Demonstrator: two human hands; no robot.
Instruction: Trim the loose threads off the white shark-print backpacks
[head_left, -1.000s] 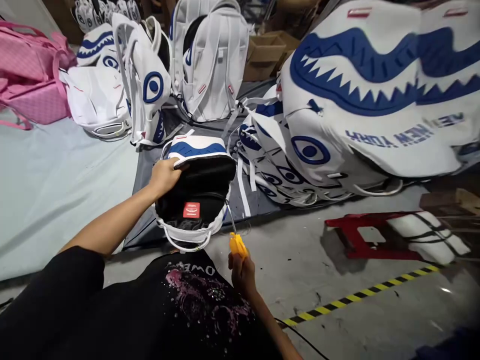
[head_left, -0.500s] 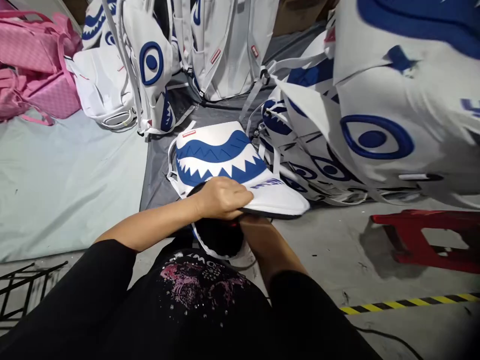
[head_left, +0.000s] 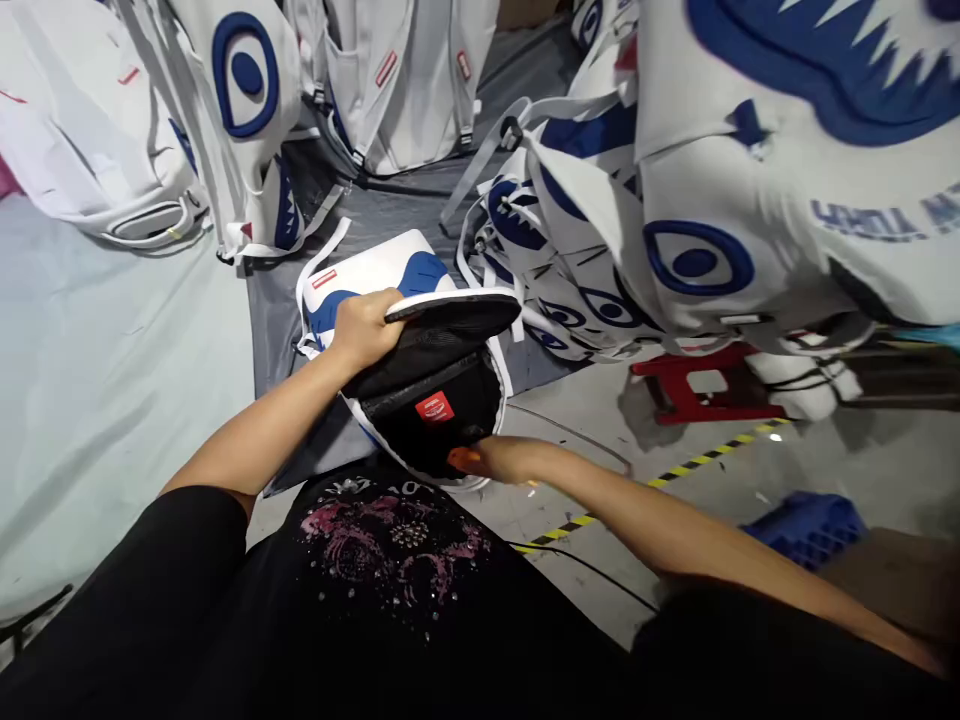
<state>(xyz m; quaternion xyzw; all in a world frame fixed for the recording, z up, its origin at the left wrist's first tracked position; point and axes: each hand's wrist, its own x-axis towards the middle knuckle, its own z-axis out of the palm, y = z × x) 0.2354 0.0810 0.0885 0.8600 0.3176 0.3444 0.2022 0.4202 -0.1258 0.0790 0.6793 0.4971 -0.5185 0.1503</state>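
Left hand [head_left: 367, 330] lifts the flap [head_left: 457, 318] of an open bag [head_left: 379, 270].
Its fingers are closed on the flap's edge; the right hand [head_left: 500, 460], fingers curled around an orange tool [head_left: 463, 459], is at the opening, near the red label [head_left: 435, 408]. The bag lies on grey cloth [head_left: 401, 203].

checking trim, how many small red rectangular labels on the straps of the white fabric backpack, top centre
2: as seen, left red label on the left strap, right red label on the right strap. The white backpack is cut off above, so more may be hidden.
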